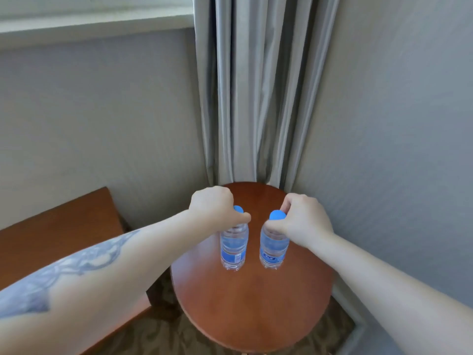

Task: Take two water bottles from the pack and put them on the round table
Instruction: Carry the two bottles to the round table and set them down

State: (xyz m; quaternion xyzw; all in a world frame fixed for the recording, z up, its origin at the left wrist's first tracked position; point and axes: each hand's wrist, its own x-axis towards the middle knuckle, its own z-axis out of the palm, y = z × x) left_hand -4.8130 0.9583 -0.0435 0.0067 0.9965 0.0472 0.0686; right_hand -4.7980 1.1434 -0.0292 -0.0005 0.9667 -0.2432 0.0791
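Now our left hand point(213, 204) and right hand point(302, 217) each grasp a bottle neck, left bottle point(234, 248) and right bottle point(272, 248) upright mid-frame on the round desk point(253, 303), where a careless release could topple either.

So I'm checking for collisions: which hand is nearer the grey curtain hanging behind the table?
Right. The right hand grips a bottle neck just below the grey curtain's hem at the table's far edge; the left hand sits slightly further left of it.

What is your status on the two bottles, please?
Both hands, left and right, gripping bottle necks. Bottles upright on round table. Nothing in the way.
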